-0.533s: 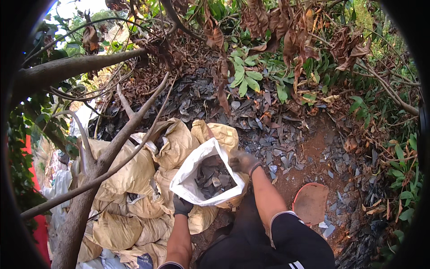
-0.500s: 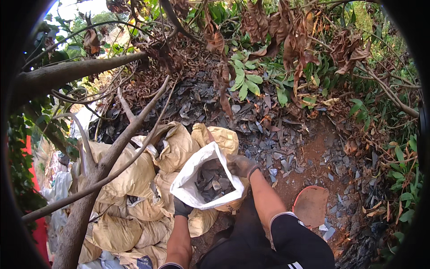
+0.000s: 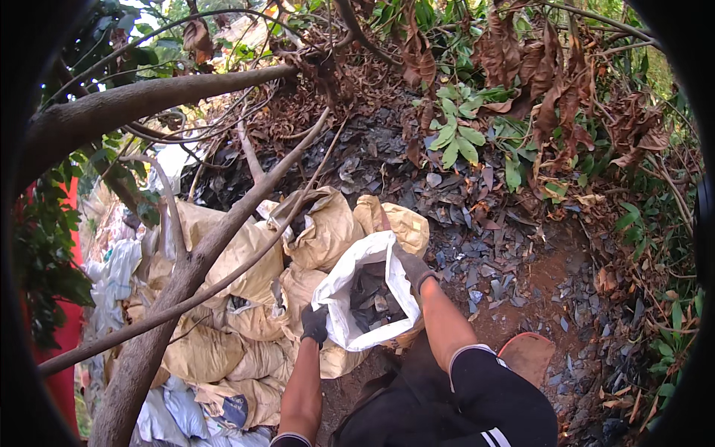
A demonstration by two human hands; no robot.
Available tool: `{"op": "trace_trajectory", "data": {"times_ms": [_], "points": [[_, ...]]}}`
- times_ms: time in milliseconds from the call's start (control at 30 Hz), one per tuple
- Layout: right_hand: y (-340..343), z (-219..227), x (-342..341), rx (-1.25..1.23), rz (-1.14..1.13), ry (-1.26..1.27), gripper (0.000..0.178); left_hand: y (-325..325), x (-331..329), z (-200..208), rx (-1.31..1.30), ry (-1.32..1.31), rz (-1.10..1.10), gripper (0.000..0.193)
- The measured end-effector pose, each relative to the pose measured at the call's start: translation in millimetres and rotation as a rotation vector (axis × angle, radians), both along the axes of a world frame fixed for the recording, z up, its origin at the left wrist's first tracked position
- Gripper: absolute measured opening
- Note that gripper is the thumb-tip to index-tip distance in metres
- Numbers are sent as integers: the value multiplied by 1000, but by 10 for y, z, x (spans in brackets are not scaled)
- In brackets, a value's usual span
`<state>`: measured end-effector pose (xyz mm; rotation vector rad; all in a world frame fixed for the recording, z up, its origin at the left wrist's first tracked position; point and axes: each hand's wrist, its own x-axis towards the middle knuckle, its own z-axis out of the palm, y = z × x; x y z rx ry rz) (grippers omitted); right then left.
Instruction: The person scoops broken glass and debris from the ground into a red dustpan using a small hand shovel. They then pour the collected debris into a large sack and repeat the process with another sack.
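Note:
A sack with a white folded-out mouth (image 3: pixel 339 292) stands upright in front of me, its top gaping. Dark flat shards (image 3: pixel 370 289), like broken stone, fill part of it. My left hand (image 3: pixel 314 323), in a dark glove, is closed on the left corner of the mouth. On the far right side of the rim, my right hand (image 3: pixel 412 269), also gloved, grips the edge; some of its fingers are hidden by the cloth. Several filled tan sacks (image 3: pixel 322 231) are packed against the left side of the held one.
A tree trunk (image 3: pixel 167 305) and thin branches cross the left side, above the sacks. Loose shards (image 3: pixel 477 257) cover the ground beyond and to the right. A reddish, shallow scoop-like pan (image 3: pixel 527 357) lies near my right leg. Dry leaves (image 3: pixel 547 82) hang at upper right.
The view has shifted, so the surroundings sit farther right. My left hand has moved from beneath the near-left rim up to its left corner. My right hand remains on the far right rim.

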<state>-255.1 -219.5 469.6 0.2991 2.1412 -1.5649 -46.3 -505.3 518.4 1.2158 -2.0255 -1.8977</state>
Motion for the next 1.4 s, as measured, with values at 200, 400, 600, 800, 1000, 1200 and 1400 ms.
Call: {"op": "trace_trajectory", "data": {"times_ms": [200,400,600,800,1000,1200,1400], "points": [[-258,537,11,-220,232,-34,52,-432,-36,978,-512,45,140,15],[351,2173,-111,546,304,732,23,-790,477,589,1,284,551,17],[891,2193,174,249,122,620,37,-1254,710,174,312,209,333,28],[1294,1841,690,-561,90,139,65,-939,868,272,384,481,37,38],[1296,1016,855,200,224,601,113,191,1138,435,150,172,151,88],[97,795,566,416,578,868,68,661,191,224,-51,245,26,97],[-825,128,448,496,824,574,54,413,-952,-266,-773,-195,-209,81]]}}
